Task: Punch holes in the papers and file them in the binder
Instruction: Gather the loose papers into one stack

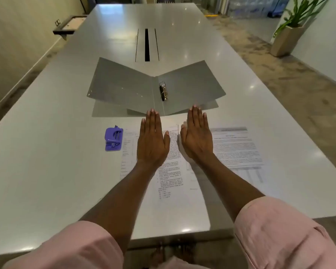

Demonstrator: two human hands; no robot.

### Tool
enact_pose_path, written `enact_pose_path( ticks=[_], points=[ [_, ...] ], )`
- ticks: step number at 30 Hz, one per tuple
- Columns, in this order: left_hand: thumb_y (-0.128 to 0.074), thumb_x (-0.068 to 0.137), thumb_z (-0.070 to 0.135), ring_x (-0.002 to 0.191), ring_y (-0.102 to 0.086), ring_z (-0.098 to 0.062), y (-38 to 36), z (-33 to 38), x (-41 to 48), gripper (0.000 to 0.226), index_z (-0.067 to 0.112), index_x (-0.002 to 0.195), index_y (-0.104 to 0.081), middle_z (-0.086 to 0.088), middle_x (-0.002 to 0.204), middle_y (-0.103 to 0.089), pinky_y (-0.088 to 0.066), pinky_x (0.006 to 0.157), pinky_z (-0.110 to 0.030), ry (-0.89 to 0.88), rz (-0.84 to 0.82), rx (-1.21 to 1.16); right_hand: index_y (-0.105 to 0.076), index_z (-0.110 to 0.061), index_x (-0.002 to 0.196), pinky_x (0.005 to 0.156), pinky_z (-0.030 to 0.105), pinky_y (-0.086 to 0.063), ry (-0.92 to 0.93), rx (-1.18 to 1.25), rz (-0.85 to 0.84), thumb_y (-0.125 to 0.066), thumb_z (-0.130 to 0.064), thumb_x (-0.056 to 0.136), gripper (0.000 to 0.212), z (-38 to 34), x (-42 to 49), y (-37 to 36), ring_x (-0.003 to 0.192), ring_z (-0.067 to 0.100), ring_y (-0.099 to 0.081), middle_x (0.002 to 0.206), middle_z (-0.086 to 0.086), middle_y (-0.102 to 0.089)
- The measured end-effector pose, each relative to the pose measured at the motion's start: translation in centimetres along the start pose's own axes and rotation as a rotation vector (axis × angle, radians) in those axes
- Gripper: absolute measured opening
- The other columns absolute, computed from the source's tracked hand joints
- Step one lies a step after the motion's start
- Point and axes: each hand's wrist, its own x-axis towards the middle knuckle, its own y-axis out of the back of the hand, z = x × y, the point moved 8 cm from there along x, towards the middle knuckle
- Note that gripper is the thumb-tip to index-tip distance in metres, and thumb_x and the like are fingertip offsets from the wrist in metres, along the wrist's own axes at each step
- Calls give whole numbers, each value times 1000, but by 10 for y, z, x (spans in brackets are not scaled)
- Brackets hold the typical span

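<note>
Nearest to us, our pink sleeves (279,235) are rolled up past the elbows, and both forearms reach out over the grey table (47,171). Under them lie the printed papers (171,183), spread side by side on the table, with another sheet (237,146) off to the right. Our left hand (152,140) and right hand (197,138) are held flat, palms down, fingers straight and close together, side by side but apart, above the papers; we cannot tell whether they press on the sheets or hover just over them. Neither hand holds anything. Just left of the papers sits a purple hole punch (113,139). Beyond our fingertips the grey binder (124,88) lies open, both covers tilted upward, its metal rings (163,91) at the spine. Farther along the table runs a dark cable slot (147,44), and a potted plant (293,24) stands on the floor at far right.
</note>
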Motion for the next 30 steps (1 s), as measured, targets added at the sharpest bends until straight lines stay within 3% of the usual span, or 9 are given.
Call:
enact_pose_path(
  ticks=[5, 9, 13, 16, 19, 25, 30],
  points=[
    [-23, 109, 50, 165, 5, -22, -10, -4, -5, 76, 8, 169, -4, -8, 178, 1, 9, 132, -34, 54, -53, 27, -3, -7, 166, 131, 40, 4, -51, 5, -39, -13, -47, 107, 72, 7, -16, -16, 161, 24, 8, 175, 10, 6],
    [-26, 109, 48, 165, 3, -22, -8, -3, -1, 74, 8, 169, -6, -8, 178, 0, 15, 129, -29, 54, -61, 10, -3, -10, 166, 131, 41, 2, -76, 50, -61, -7, -51, 104, 74, 6, -20, -12, 161, 23, 7, 175, 8, 7],
    [-26, 109, 51, 165, -1, -23, -9, -4, 1, 74, 12, 169, -10, -6, 178, -4, 13, 130, -33, 90, -77, -25, -15, -13, 165, 131, 44, -3, -96, 111, -67, -15, -52, 104, 73, 9, -23, 8, 162, 25, -5, 175, 7, -7],
    [-38, 111, 46, 163, -17, -28, -4, -2, 5, 66, 13, 167, -25, -7, 176, -21, 1, 130, -39, 90, -73, -71, -37, -13, 158, 128, 46, -23, -156, 203, -31, -33, -45, 106, 62, 24, -32, 25, 154, 31, -33, 166, 11, -36],
    [-52, 108, 36, 152, -42, -31, 2, 3, 9, 56, 13, 159, -44, -10, 165, -44, -29, 126, -47, 124, -68, -157, -52, -13, 147, 114, 43, -44, -233, 290, 13, -46, -36, 107, 46, 46, -44, 34, 136, 27, -54, 150, 8, -57],
    [-65, 102, 19, 126, -65, -27, -2, 15, 17, 44, 12, 145, -59, -11, 144, -65, -54, 107, -41, 254, -114, -533, -56, -17, 140, 104, 43, -47, -312, 349, 34, -58, -26, 102, 39, 81, -81, 45, 131, 25, -54, 141, 3, -62],
    [-68, 98, 17, 99, -72, -22, -11, 17, 30, 20, 7, 110, -79, -9, 109, -80, -59, 91, -37, 335, -125, -408, -56, -12, 142, 108, 43, -45, -344, 320, 12, -62, -22, 100, 44, 99, -103, 44, 135, 27, -51, 142, 6, -61]
  ],
)
